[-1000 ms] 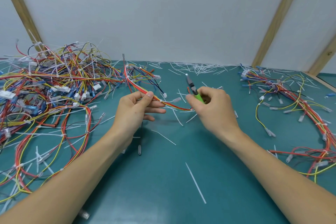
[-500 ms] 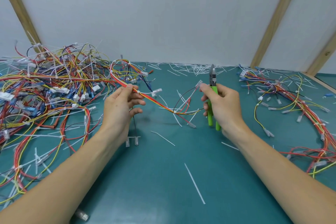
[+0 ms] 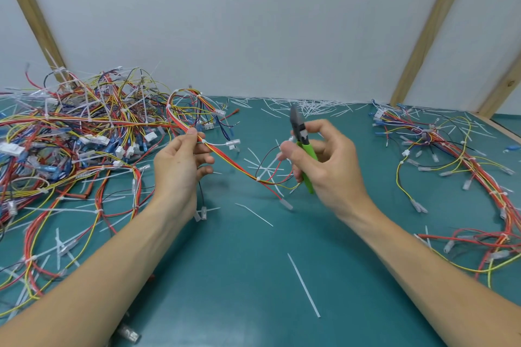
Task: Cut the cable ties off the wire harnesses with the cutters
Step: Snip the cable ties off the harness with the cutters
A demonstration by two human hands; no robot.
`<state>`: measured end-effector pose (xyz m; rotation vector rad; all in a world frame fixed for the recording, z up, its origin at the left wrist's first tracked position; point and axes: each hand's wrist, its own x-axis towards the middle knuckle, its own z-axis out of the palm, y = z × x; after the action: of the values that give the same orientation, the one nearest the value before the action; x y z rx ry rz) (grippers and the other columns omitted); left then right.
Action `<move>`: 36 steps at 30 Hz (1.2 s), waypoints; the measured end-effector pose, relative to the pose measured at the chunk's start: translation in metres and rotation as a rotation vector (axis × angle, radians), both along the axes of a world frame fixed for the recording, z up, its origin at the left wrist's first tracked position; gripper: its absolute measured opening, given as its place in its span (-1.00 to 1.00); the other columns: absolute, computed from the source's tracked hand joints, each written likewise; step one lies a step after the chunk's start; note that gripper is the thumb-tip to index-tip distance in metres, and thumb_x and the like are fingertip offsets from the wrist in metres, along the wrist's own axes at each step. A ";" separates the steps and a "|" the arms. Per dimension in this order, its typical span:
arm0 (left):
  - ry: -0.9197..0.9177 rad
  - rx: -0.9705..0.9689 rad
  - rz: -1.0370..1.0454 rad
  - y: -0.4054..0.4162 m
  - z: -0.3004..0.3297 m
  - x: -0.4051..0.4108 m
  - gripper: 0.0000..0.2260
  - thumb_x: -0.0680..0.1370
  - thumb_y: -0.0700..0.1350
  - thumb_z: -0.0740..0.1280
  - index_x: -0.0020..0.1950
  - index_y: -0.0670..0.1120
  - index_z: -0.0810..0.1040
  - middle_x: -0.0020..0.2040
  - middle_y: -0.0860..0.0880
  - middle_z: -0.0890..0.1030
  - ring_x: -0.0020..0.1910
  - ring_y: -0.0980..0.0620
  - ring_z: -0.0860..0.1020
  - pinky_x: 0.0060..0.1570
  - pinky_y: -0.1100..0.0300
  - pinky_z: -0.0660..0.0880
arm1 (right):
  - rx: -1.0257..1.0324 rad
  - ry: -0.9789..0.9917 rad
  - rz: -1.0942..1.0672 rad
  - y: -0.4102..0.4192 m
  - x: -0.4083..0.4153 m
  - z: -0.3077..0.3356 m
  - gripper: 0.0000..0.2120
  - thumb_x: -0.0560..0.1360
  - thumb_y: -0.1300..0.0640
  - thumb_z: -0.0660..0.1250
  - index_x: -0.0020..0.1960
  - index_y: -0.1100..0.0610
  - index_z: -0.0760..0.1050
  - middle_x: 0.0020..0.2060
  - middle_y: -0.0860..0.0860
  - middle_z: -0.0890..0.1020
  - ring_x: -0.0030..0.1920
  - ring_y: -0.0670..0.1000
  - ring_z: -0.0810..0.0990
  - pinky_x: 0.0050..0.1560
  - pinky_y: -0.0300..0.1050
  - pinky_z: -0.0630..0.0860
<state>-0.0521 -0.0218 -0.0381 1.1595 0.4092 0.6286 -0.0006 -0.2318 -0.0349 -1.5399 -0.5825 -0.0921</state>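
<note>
Presently, the left hand (image 3: pixel 180 166) pinches a red-and-yellow wire harness (image 3: pixel 225 156) held above the table (image 3: pixel 253 276). The right hand (image 3: pixel 324 166) grips the green-handled cutters (image 3: pixel 303 146), blades up, just beside the harness's loose end. A cable tie (image 3: pixel 258 179) sits between the hands.

Matt teal table top (image 3: pixel 253 304), bare wooden battens (image 3: pixel 423 28), green plastic-handled, dark-metal-tipped cutters (image 3: pixel 303 146).
</note>
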 end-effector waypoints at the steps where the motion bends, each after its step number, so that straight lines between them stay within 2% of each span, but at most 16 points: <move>1: 0.000 0.003 0.007 0.000 0.000 0.000 -0.80 0.68 -0.06 0.26 -0.10 -0.09 0.55 -0.45 0.09 0.51 -0.52 0.18 0.46 -0.52 0.35 0.40 | -0.034 -0.010 0.011 0.001 -0.002 -0.001 -0.75 0.44 0.02 0.52 0.00 0.11 0.55 -0.28 0.10 0.72 -0.39 0.05 0.57 -0.32 0.00 0.52; 4: -0.005 0.012 0.023 0.000 0.000 0.000 -0.79 0.68 -0.06 0.26 -0.10 -0.10 0.55 -0.46 0.10 0.50 -0.53 0.17 0.45 -0.52 0.34 0.40 | -0.138 -0.059 0.014 0.001 -0.004 -0.006 -0.89 0.43 0.11 0.56 -0.16 0.08 0.64 -0.29 0.11 0.68 -0.31 0.07 0.62 -0.25 0.02 0.53; 7: -0.004 0.010 0.018 -0.001 0.000 -0.001 -0.79 0.68 -0.06 0.26 -0.11 -0.11 0.55 -0.46 0.09 0.51 -0.53 0.17 0.46 -0.52 0.34 0.41 | -0.209 -0.065 0.001 0.002 -0.003 -0.007 -0.90 0.47 0.19 0.54 -0.18 0.03 0.69 -0.30 0.04 0.70 -0.28 0.02 0.63 -0.14 0.08 0.61; 10: -0.011 0.009 -0.006 -0.001 -0.001 -0.001 -0.79 0.67 -0.06 0.27 -0.10 -0.11 0.55 -0.45 0.08 0.51 -0.51 0.16 0.48 -0.51 0.33 0.43 | -0.345 -0.036 -0.044 0.002 0.001 -0.011 -0.93 0.47 0.09 0.53 -0.19 0.02 0.69 -0.32 0.02 0.70 -0.22 0.13 0.67 -0.07 0.16 0.62; 14: -0.023 0.008 -0.045 -0.002 -0.002 -0.001 -0.79 0.67 -0.04 0.28 -0.10 -0.11 0.54 -0.42 0.06 0.55 -0.48 0.15 0.55 -0.50 0.33 0.47 | -0.472 -0.012 -0.043 0.003 0.001 -0.013 -0.82 0.43 -0.07 0.52 -0.19 0.03 0.68 -0.31 0.04 0.71 -0.16 0.20 0.68 -0.01 0.20 0.61; 17: -0.031 0.008 -0.098 -0.004 -0.002 -0.001 -0.78 0.67 -0.01 0.27 -0.09 -0.11 0.53 -0.38 0.03 0.59 -0.41 0.12 0.62 -0.47 0.31 0.51 | -0.467 -0.027 -0.048 0.004 0.000 -0.014 -0.82 0.42 -0.07 0.48 -0.20 0.04 0.67 -0.30 0.04 0.71 -0.14 0.20 0.70 0.01 0.21 0.62; 20: -0.023 0.061 -0.142 -0.008 0.000 -0.001 -0.72 0.67 0.06 0.24 -0.05 -0.13 0.54 -0.34 -0.01 0.64 -0.35 0.07 0.67 -0.46 0.27 0.54 | -0.400 -0.015 -0.082 0.004 0.002 -0.014 -0.85 0.46 0.03 0.46 -0.23 0.07 0.65 -0.34 0.04 0.70 -0.23 0.13 0.69 -0.08 0.15 0.63; 22: -0.001 0.166 -0.189 -0.013 0.001 -0.002 -0.64 0.65 0.12 0.22 -0.01 -0.18 0.54 -0.31 -0.05 0.67 -0.35 0.01 0.67 -0.50 0.24 0.52 | -0.312 0.033 -0.107 0.003 0.004 -0.012 -0.84 0.49 0.12 0.46 -0.25 0.12 0.64 -0.40 0.02 0.66 -0.37 0.04 0.58 -0.24 0.07 0.54; 24: 0.028 0.322 -0.287 -0.021 -0.002 -0.003 -0.61 0.59 0.16 0.25 -0.04 -0.19 0.55 -0.29 -0.07 0.68 -0.37 -0.03 0.67 -0.52 0.21 0.49 | -0.236 0.086 -0.115 0.002 0.006 -0.010 -0.81 0.51 0.17 0.44 -0.28 0.17 0.61 -0.43 0.07 0.59 -0.41 -0.01 0.46 -0.30 -0.04 0.40; 27: 0.065 0.493 -0.457 -0.032 -0.011 -0.007 -0.75 0.58 0.02 0.37 -0.03 -0.18 0.60 -0.22 -0.09 0.71 -0.31 -0.05 0.69 -0.45 0.17 0.50 | -0.149 0.149 -0.067 0.002 0.006 -0.008 -0.82 0.53 0.21 0.44 -0.24 0.22 0.60 -0.39 0.16 0.59 -0.41 0.03 0.44 -0.35 -0.03 0.42; 29: 0.061 0.479 -0.483 -0.033 -0.012 -0.008 -0.78 0.59 -0.05 0.38 -0.03 -0.22 0.61 -0.19 -0.11 0.72 -0.29 -0.07 0.70 -0.42 0.18 0.52 | -0.134 0.153 -0.028 0.003 0.004 -0.010 -0.82 0.54 0.20 0.45 -0.23 0.22 0.60 -0.37 0.17 0.59 -0.40 0.04 0.45 -0.37 -0.05 0.42; 31: 0.054 0.443 -0.463 -0.030 -0.010 -0.008 -0.80 0.60 -0.09 0.38 -0.02 -0.24 0.60 -0.16 -0.11 0.73 -0.26 -0.08 0.71 -0.41 0.20 0.54 | -0.139 0.151 -0.009 0.005 0.003 -0.012 -0.84 0.54 0.20 0.45 -0.21 0.21 0.62 -0.37 0.10 0.62 -0.41 0.03 0.47 -0.38 -0.10 0.43; 33: 0.049 0.427 -0.440 -0.028 -0.008 -0.008 -0.81 0.62 -0.11 0.35 -0.01 -0.24 0.60 -0.14 -0.11 0.74 -0.23 -0.10 0.72 -0.40 0.22 0.56 | -0.144 0.156 0.001 0.006 0.003 -0.012 -0.86 0.55 0.20 0.45 -0.19 0.19 0.63 -0.36 0.03 0.65 -0.41 0.02 0.48 -0.38 -0.13 0.45; 36: 0.069 0.428 -0.461 -0.029 -0.007 -0.009 -0.81 0.63 -0.10 0.33 0.00 -0.23 0.60 -0.13 -0.09 0.74 -0.19 -0.09 0.73 -0.38 0.20 0.58 | -0.149 0.161 0.013 0.006 0.005 -0.012 -0.87 0.54 0.19 0.46 -0.19 0.17 0.64 -0.36 0.03 0.65 -0.41 0.00 0.49 -0.37 -0.16 0.47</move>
<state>-0.0606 -0.0508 -0.0448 1.6237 0.0526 0.2751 0.0041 -0.2261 -0.0467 -1.6705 -0.4799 0.0862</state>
